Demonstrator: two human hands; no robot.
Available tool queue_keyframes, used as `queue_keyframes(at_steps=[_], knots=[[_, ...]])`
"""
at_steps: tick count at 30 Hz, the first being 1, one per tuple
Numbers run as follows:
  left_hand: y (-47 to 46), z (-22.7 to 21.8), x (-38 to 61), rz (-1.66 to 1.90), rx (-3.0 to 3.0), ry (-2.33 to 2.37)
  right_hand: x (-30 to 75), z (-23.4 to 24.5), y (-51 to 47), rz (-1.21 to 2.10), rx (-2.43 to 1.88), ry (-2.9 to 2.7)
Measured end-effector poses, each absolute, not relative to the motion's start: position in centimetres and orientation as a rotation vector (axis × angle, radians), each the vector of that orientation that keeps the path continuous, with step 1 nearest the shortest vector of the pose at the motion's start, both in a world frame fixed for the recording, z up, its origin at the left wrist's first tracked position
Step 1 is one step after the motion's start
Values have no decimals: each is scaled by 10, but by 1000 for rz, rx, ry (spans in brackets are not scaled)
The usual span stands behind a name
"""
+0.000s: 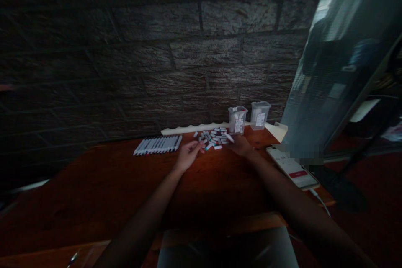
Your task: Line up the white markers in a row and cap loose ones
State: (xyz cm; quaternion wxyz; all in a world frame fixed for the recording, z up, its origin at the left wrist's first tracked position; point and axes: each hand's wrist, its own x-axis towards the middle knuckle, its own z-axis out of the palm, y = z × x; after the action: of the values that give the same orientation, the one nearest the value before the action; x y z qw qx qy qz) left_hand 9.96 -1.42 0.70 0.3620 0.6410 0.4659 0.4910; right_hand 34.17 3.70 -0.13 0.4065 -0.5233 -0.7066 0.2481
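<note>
A loose pile of short white marker caps (215, 138), some with coloured ends, lies on the wooden table before me. My left hand (188, 155) is at the pile's near left edge, its thumb and fingers pinched together. Whatever is between those fingertips is too small and dark to make out. On the right side of the pile, my right hand (240, 146) grips a white marker (229, 137), which points up and to the left. A neat row of white markers (158, 145) lies side by side to the left of my left hand.
Two clear plastic containers (259, 116) with labels stand at the back right, the nearer one with white pieces inside. A phone (293, 168) with a cable lies at the table's (125, 192) right edge. A brick wall (188, 58) rises behind.
</note>
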Motion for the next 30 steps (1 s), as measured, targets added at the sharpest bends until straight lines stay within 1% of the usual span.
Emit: queue_keyframes(at_steps=[3, 6, 10, 13, 17, 20, 26, 30], knots=[[-15, 7, 100, 1258, 1657, 1205, 343, -6, 38, 560, -1411, -1817], [-14, 6, 99, 1241, 1670, 1202, 343, -6, 39, 566, -1370, -1790], [-13, 3, 99, 1248, 1671, 1190, 338, -2, 36, 715, -1262, -1859], [-14, 4, 101, 1238, 1668, 1192, 327, 1, 29, 864, -1078, -1910], [-20, 9, 105, 1184, 1680, 1126, 310, 9, 16, 1038, -809, -1869], [-23, 10, 107, 1163, 1715, 1099, 303, 13, 9, 1126, -720, -1822], [-17, 4, 105, 1232, 1685, 1139, 304, 5, 13, 1172, -843, -1731], [-14, 5, 103, 1306, 1638, 1165, 311, 1, 22, 1068, -1004, -1649]])
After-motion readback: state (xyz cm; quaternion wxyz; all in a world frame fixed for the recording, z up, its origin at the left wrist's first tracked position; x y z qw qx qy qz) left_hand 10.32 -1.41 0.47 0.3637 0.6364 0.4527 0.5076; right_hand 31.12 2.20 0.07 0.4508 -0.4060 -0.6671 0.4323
